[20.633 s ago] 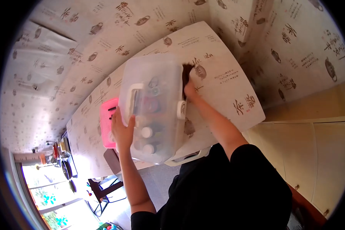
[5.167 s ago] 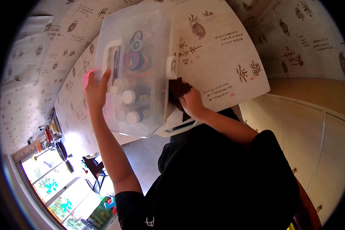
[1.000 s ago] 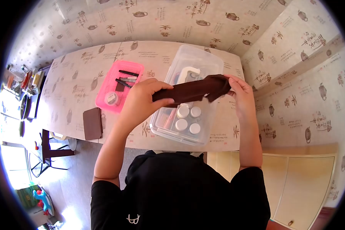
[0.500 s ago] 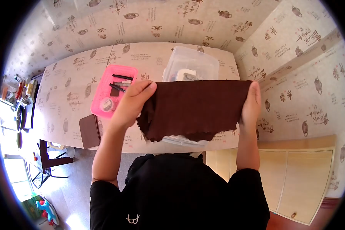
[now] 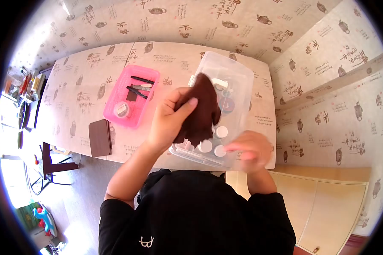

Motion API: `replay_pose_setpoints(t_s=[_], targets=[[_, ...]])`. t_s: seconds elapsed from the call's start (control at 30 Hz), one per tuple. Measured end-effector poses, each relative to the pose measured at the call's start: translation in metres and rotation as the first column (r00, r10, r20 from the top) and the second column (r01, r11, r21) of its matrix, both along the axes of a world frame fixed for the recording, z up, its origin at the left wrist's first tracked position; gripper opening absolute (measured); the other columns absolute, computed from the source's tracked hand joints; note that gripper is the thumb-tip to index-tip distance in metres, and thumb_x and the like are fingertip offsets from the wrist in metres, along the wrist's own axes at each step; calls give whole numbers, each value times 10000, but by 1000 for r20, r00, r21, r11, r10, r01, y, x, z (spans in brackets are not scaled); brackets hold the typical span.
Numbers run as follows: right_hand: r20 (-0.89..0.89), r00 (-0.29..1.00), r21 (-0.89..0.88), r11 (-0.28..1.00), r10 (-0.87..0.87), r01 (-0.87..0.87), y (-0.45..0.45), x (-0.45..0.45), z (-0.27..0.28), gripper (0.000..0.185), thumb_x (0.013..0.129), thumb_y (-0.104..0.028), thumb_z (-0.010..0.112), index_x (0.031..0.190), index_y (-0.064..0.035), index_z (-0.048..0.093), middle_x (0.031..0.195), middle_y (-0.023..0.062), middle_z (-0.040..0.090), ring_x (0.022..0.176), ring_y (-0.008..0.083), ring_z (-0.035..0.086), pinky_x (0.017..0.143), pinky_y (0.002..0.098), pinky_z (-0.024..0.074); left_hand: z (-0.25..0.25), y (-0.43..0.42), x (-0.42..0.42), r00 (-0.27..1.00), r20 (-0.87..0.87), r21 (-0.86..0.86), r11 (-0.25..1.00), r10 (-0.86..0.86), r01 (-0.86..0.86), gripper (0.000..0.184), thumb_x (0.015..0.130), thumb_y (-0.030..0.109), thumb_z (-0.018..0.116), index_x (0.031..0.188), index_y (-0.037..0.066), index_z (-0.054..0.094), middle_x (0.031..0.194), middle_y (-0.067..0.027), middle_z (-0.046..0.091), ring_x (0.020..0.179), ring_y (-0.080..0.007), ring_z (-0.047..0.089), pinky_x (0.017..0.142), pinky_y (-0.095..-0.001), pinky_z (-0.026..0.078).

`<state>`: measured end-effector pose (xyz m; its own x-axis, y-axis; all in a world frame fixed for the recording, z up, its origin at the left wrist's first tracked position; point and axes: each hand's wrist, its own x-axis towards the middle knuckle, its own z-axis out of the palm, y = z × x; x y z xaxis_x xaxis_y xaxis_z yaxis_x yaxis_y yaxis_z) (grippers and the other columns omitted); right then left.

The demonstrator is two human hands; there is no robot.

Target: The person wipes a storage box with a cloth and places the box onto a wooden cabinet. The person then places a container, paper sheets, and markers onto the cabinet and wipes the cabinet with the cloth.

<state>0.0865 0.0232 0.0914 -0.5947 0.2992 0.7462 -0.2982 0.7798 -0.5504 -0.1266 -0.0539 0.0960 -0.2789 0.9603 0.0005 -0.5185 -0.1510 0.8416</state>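
Observation:
Dark brown cloth (image 5: 200, 112) hangs from my left hand (image 5: 173, 114), pinched between thumb and fingers and partly folded. Behind and below it on the table lies a clear plastic box (image 5: 238, 91) with a white handle; several white-capped bottles (image 5: 221, 132) show through it. My right hand (image 5: 252, 149) is over the box's near right corner, blurred by motion, with one finger pointing left; it is off the cloth, and whether its other fingers are curled round anything is unclear.
Left of the box, a pink basket (image 5: 109, 111) holds black pens (image 5: 137, 92) and a small round container (image 5: 121, 110). Brown flat pieces (image 5: 99, 138) lie at the table's (image 5: 78, 142) front left edge. A pale cabinet (image 5: 336, 208) stands at the right, a dark stool (image 5: 57, 165) at the left.
The cloth, stretched between both hands half a second ago, now hangs folded from my left hand alone. My right hand has let go of it and moved down and left.

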Motion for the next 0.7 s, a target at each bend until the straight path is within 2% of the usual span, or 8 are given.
replay_pose_setpoints(t_s=[0.1,0.2,0.27,0.37,0.43,0.53,0.63,0.7], targets=[[-316,942,-188,980,-117,59,5,8,-7,365,1026,-321,465,953,-29,671,758,87,686,531,191,603,531,317,469,6,10,7,521,-829,272,960,202,60,294,821,-81,610,1097,12,652,1066,-110,702,999,-233,679,861,-336,552],[-465,863,-273,959,-197,72,8,7,-3,325,1008,-277,510,926,-12,680,776,108,694,567,195,623,550,305,477,-18,10,18,130,-984,161,918,121,362,328,803,20,641,1127,72,660,1159,-92,674,1157,-287,605,1024,-410,452],[122,976,-85,978,-179,190,3,3,9,282,978,-256,561,992,4,671,833,109,708,631,247,654,581,334,509,-39,-5,23,-102,-985,76,880,140,468,357,814,187,665,1159,99,648,1268,-101,613,1212,-276,545,1054,-420,395],[415,907,-45,994,-75,103,3,-18,-15,325,935,-250,615,1157,-13,636,1107,164,674,946,355,661,796,437,534,-43,-25,22,46,-998,1,825,-30,564,315,820,203,673,1112,87,654,1188,-103,642,1132,-269,588,982,-399,454],[697,664,331,943,-269,34,4,-32,-39,459,925,-293,594,1335,-92,542,1435,171,472,1320,414,433,1054,554,360,-55,-39,14,197,-980,88,837,-24,540,277,799,193,704,1041,68,653,1073,-95,655,994,-254,634,862,-373,514],[723,649,417,899,-236,-137,13,-58,-49,585,862,-351,606,1410,-181,490,1569,94,295,1447,411,217,1098,664,197,-64,-48,5,375,-863,434,878,339,204,285,789,100,726,1044,38,616,963,-91,639,766,-234,642,700,-354,536],[731,671,405,871,-127,-276,23,-80,-51,545,887,-434,589,1393,-247,510,1563,38,317,1458,330,231,1115,659,172,-65,-55,13,548,-731,175,887,407,-427,305,843,102,693,1109,10,574,1119,-158,622,942,-251,645,791,-368,516],[730,671,409,869,-130,-277,46,-97,-52,525,873,-459,608,1348,-242,548,1533,38,359,1437,302,278,1110,658,206,-70,-45,14,488,-775,131,858,401,-497,482,873,164,691,1252,-42,476,1254,-232,551,1158,-325,563,954,-412,452]])
